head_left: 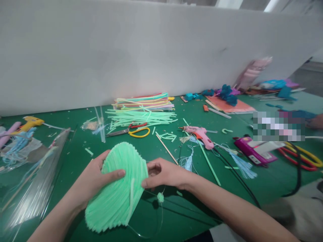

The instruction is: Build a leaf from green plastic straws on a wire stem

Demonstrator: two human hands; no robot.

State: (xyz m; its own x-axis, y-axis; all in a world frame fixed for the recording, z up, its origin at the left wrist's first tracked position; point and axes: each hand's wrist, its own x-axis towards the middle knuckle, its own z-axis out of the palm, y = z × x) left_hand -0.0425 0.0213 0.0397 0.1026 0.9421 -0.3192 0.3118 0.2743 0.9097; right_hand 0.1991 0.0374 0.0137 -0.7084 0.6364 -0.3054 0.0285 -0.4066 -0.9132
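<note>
Both my hands hold a light green heart-shaped piece (118,188) made of many straws glued side by side, tilted above the green table (176,215). My left hand (97,178) grips its left edge, thumb laid across the front. My right hand (161,174) pinches its right edge with closed fingers. A thin clear thread with a small green pompom (160,197) hangs below the right hand.
Loose green straws (141,117), a stack of coloured straws (143,101), yellow-handled scissors (133,131), a pink glue gun (200,134) and blue tassels (239,164) lie beyond. A clear plastic bag (32,174) sits left. A white wall (151,50) backs the table.
</note>
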